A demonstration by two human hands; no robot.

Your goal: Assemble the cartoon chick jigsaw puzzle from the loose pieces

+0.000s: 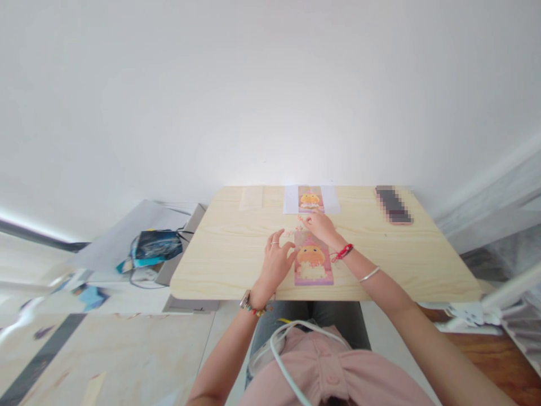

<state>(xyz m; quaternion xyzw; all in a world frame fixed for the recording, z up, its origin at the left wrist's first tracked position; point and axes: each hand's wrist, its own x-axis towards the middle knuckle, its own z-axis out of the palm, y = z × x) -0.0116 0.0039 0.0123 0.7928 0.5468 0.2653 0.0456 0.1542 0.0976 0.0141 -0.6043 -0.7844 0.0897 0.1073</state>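
Tiny pieces (300, 219) by the right hand (321, 227) look indistinct.

Pink-and-orange picture (311, 254), pale across its lower half
Flat on the counter (228, 248), small pieces (289, 233) scattered by its far edge.

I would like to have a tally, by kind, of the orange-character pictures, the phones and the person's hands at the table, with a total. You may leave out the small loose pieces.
Pictures: 2 (near picture, far picture)
Phone: 1
Hands: 2 (left hand, right hand)
Total: 5
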